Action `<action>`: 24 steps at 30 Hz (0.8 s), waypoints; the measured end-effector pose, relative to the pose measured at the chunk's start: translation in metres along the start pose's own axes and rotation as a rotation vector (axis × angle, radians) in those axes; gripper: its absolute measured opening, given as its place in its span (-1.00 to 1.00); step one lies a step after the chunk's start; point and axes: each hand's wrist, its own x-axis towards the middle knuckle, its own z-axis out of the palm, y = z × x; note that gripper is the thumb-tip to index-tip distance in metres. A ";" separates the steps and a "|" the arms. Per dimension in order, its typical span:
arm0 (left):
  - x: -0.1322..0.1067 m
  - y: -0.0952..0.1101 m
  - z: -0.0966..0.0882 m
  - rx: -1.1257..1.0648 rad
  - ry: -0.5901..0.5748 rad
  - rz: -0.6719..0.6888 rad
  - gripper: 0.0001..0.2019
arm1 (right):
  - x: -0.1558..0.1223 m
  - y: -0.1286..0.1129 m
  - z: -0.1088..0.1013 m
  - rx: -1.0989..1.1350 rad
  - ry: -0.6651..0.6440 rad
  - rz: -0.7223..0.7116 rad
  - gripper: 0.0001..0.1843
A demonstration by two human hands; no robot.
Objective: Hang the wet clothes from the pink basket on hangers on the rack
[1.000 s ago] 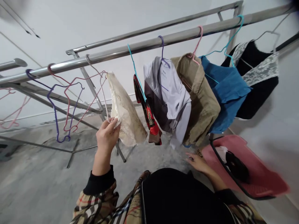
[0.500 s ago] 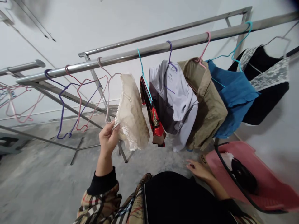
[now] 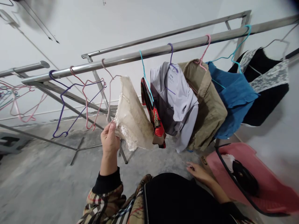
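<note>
My left hand is closed on the lace-trimmed edge of a cream garment, with the thumb on top. That garment hangs from a pale pink wire hanger hooked on the metal rail, and the hanger's lower end meets my fingers. Its right side touches a red and black patterned garment on a turquoise hanger. Lower down, my right hand hovers left of the pink basket, holding nothing, its fingers loosely stretched and apart.
Right along the rail hang a pale grey garment, an olive shirt, a blue top and a black garment with white lace. Bare purple and pink hangers are at left. A black item lies in the basket.
The cream garment's lower right side has swung right, now against the red and black garment. The bare purple and pink hangers have swung a little. My right hand has barely moved.
</note>
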 end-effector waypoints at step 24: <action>-0.007 -0.012 0.006 0.315 0.309 0.365 -0.63 | 0.008 0.012 0.003 0.002 -0.035 -0.010 -0.36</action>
